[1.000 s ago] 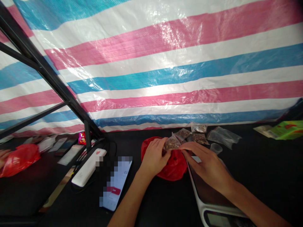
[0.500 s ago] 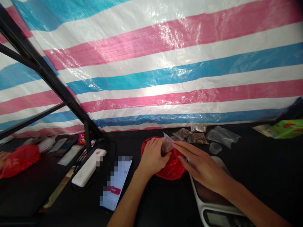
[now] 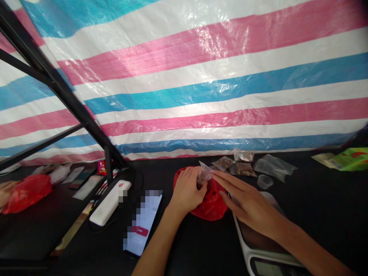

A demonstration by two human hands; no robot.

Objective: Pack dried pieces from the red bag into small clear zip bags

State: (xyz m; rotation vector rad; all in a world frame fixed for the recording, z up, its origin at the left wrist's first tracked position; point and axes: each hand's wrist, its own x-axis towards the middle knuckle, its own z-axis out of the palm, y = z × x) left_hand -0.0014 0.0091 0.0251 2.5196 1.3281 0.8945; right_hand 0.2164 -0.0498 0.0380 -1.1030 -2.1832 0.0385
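- Packet (image 3: pixel 204 173) of clear plastic, small, dark bits faintly visible inside, taken as the clock's centre, with 12 o'clock pointing away from the wearer.
- Left hand (image 3: pixel 186 189) at 8 o'clock, fingers (image 3: pixel 196 179) curled closed and gripping the packet's lower end.
- Right hand (image 3: pixel 247 203) at 4 o'clock, fingers (image 3: pixel 227 184) stretched out straight and open, tips touching the packet's side, with no grip made.
- Red plastic bag (image 3: pixel 215 209) bunched beneath both hands at 5 o'clock, on a black table top (image 3: pixel 184 257).
- Kitchen scale (image 3: pixel 258 239) at 5 o'clock, under the right hand, its display cut off by the frame's lower edge.
- Three packets (image 3: pixel 243 155) already filled with brown bits, laid out at 2 o'clock, their contents too small to identify.
- Unfilled clear bags (image 3: pixel 274 165) left in a loose pile at 3 o'clock, a small plastic cup (image 3: pixel 265 181) just below them.
- Phone (image 3: pixel 142 226), its screen partly blurred out, at 8 o'clock, with a white power bank (image 3: pixel 110 203) just beyond it at 9 o'clock.
- Green printed packet (image 3: pixel 345 161) far off at 3 o'clock.
- Second red bag (image 3: pixel 27 193) and another person's hand (image 3: pixel 5 189) far off at 9 o'clock, possibly a reflection; impossible to tell.
- Striped tarpaulin (image 3: pixel 184 76) hung across the far side at 12 o'clock.
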